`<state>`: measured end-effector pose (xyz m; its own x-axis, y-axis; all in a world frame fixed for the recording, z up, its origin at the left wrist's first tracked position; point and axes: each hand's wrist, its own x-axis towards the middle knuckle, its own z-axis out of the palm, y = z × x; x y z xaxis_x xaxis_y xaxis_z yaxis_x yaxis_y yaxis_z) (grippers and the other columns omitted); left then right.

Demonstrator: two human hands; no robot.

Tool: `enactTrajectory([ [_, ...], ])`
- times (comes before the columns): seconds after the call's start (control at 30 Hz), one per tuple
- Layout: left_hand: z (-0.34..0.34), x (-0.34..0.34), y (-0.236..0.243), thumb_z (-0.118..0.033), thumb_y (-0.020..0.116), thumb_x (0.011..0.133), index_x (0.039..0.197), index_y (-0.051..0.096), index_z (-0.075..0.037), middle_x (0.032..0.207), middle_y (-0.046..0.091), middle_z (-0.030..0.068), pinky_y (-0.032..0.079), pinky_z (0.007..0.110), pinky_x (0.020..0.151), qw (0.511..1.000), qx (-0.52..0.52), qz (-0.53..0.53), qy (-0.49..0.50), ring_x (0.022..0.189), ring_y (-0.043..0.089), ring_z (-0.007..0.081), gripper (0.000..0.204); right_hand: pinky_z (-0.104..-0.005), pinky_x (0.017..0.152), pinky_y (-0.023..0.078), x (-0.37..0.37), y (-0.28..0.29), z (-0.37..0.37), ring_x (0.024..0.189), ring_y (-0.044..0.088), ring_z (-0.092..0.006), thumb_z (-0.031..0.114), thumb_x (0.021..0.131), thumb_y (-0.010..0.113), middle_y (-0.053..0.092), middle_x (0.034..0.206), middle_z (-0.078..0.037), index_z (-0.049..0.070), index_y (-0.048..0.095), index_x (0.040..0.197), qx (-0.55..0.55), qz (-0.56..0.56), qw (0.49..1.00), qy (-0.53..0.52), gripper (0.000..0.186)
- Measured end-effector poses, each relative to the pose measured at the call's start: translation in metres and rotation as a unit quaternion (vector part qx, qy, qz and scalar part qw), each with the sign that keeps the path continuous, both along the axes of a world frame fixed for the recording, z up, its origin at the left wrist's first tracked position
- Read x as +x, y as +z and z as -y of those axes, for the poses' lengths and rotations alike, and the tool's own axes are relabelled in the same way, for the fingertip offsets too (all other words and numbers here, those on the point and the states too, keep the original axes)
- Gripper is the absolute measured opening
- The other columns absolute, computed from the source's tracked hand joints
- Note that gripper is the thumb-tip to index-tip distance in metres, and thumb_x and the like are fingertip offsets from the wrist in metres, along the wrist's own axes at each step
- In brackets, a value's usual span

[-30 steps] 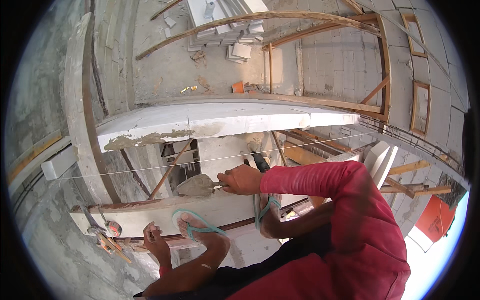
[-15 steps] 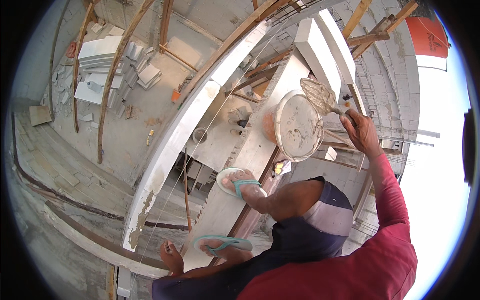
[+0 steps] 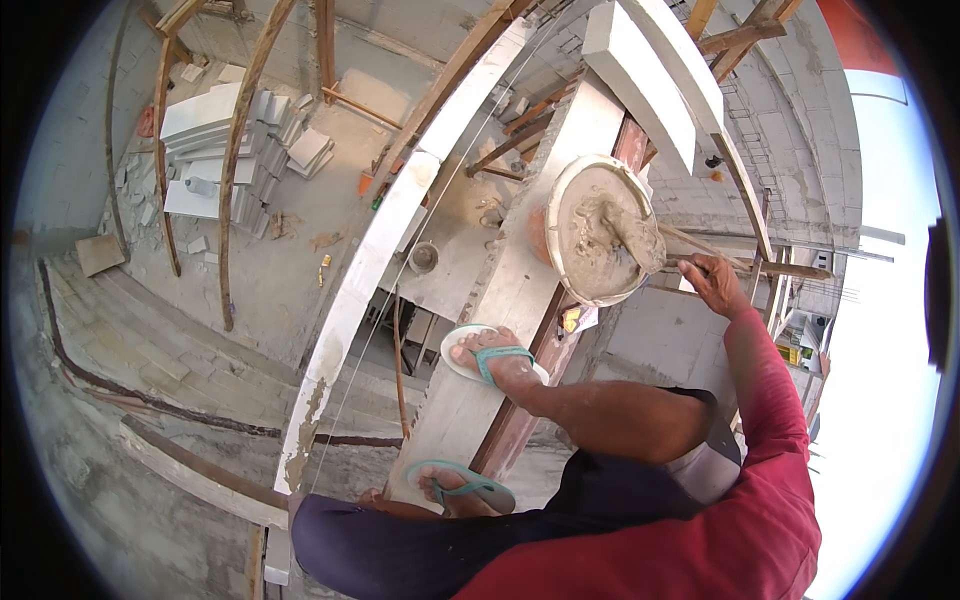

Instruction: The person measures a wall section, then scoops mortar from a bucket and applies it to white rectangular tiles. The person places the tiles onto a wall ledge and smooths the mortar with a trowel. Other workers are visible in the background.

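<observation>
My right hand (image 3: 714,284) is closed around the handle of a trowel (image 3: 640,240). The trowel's mortar-coated blade sits in the wet grey mortar (image 3: 592,262) filling a round bucket (image 3: 538,236). That bucket stands on a narrow white plank-like ledge (image 3: 515,268), just beyond my feet in teal-strapped sandals. My left hand (image 3: 372,497) is mostly hidden behind my dark-clothed knee, low in the view; its fingers do not show.
A row of white blocks (image 3: 385,225) with a taut string beside it curves along the left. White blocks (image 3: 640,75) stand beyond the bucket. Far below are stacked white slabs (image 3: 205,130), wooden poles (image 3: 240,130) and a small bucket (image 3: 423,257). The ledge drops off on both sides.
My right hand has moved down and toward me, and the trowel has gone from above the bucket's far rim into the mortar. My left hand has slipped mostly out of sight behind my knee.
</observation>
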<state>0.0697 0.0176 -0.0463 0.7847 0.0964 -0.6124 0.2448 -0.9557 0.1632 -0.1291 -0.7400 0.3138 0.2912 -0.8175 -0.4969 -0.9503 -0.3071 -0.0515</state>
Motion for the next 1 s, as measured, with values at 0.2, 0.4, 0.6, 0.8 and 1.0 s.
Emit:
enactTrajectory([
  [0.2, -0.007, -0.013, 0.006, -0.037, 0.060, 0.107, 0.118, 0.075, 0.000, 0.103, 0.077, 0.0191, 0.058, 0.043, 0.086, 0.996, -0.002, -0.059, 0.063, 0.097, 0.074, 0.0338, 0.041, -0.0383, 0.065, 0.044, 0.019, 0.026, -0.007, 0.065, 0.046, -0.0209, 0.040, 0.103, 0.070, 0.053, 0.070, -0.011, -0.002, 0.066, 0.091, 0.035, 0.028, 0.994, 0.097, 0.044],
  [0.4, 0.007, -0.023, 0.025, -0.043, 0.055, 0.109, 0.118, 0.076, -0.002, 0.103, 0.077, 0.0202, 0.057, 0.044, 0.087, 0.992, -0.019, -0.061, 0.113, 0.098, 0.074, 0.0355, 0.047, -0.0414, 0.064, 0.049, 0.143, -0.003, -0.054, 0.067, 0.063, -0.0271, 0.033, 0.098, 0.077, 0.063, 0.075, -0.011, 0.001, 0.072, 0.096, 0.222, 0.080, 0.922, 0.307, 0.032],
  [0.6, 0.033, -0.021, 0.033, -0.045, 0.050, 0.111, 0.112, 0.077, -0.006, 0.097, 0.073, 0.0203, 0.053, 0.052, 0.082, 0.997, -0.010, 0.017, 0.069, 0.093, 0.070, 0.0416, 0.047, -0.0469, 0.073, 0.054, 0.237, -0.102, -0.137, 0.080, 0.071, -0.0376, 0.043, 0.100, 0.073, 0.070, 0.085, -0.013, 0.007, 0.072, 0.105, 0.383, 0.049, 0.789, 0.478, 0.036],
  [0.8, 0.030, -0.030, 0.035, -0.036, 0.062, 0.103, 0.102, 0.075, -0.010, 0.097, 0.074, 0.0128, 0.053, 0.051, 0.080, 0.992, 0.000, 0.126, 0.027, 0.090, 0.067, 0.0384, 0.029, -0.0475, 0.083, 0.056, 0.306, -0.226, -0.256, 0.095, 0.072, -0.0361, 0.032, 0.103, 0.064, 0.072, 0.098, -0.014, 0.008, 0.071, 0.116, 0.371, 0.054, 0.707, 0.600, 0.027],
  [1.0, 0.029, -0.025, 0.037, -0.033, 0.069, 0.097, 0.099, 0.074, -0.012, 0.099, 0.074, 0.0097, 0.053, 0.049, 0.079, 0.989, -0.021, 0.140, 0.038, 0.090, 0.067, 0.0351, 0.022, -0.0458, 0.079, 0.057, 0.326, -0.314, -0.343, 0.091, 0.071, -0.0314, 0.024, 0.098, 0.067, 0.066, 0.094, -0.010, 0.012, 0.067, 0.124, 0.244, 0.137, 0.704, 0.653, 0.028],
])
